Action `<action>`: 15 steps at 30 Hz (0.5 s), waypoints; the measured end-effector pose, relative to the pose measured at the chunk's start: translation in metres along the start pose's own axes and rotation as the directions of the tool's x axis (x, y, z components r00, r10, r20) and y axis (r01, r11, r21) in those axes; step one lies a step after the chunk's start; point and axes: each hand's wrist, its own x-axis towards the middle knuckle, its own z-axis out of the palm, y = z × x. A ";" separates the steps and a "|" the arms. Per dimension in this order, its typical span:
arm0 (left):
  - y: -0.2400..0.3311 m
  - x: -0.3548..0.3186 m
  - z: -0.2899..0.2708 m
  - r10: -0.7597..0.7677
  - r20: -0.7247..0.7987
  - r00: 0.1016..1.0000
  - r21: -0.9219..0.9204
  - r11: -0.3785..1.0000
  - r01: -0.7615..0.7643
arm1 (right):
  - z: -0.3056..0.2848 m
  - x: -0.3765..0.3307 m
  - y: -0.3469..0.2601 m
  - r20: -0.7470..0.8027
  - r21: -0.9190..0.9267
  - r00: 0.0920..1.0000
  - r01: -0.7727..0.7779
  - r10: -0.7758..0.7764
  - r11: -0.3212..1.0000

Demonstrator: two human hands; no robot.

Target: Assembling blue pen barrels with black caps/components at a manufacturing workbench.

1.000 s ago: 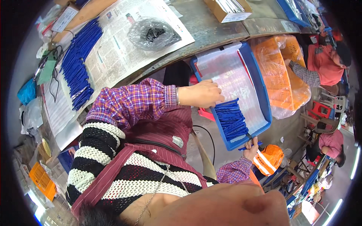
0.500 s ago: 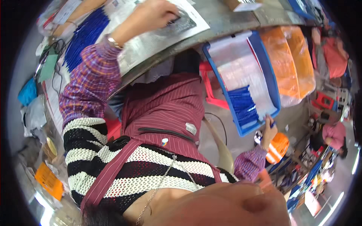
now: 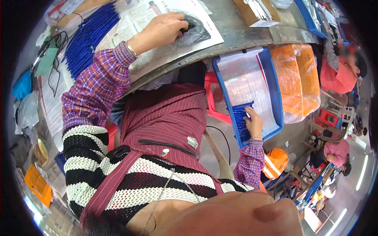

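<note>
My left hand [image 3: 163, 28] reaches up onto the table and grips a clear plastic bag [image 3: 195, 32] with dark parts inside, which lies on a newspaper [image 3: 208, 15]. My right hand [image 3: 254, 122] is low at my right side, inside a blue tray [image 3: 276, 98] lined with clear film. Its fingers curl over a bundle of thin blue strips [image 3: 240, 124] at the tray's near end. A plaid sleeve covers each forearm.
A long row of blue strips [image 3: 88, 35] lies on the table's left part, beside cables and a green card. A cardboard box [image 3: 256, 11] stands at the back. Orange baskets [image 3: 299, 74] sit right of the tray, a red stool [image 3: 210, 98] under the table. Other people sit at right [image 3: 338, 72].
My left hand left the blue tray and went up to the plastic bag on the table. My right hand rose from below the tray onto the blue strips.
</note>
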 end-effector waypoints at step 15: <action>-0.009 0.003 0.000 -0.062 -0.026 0.998 -0.141 0.988 0.057 | 0.013 0.014 0.005 -0.091 0.076 0.995 0.055 -0.048 0.996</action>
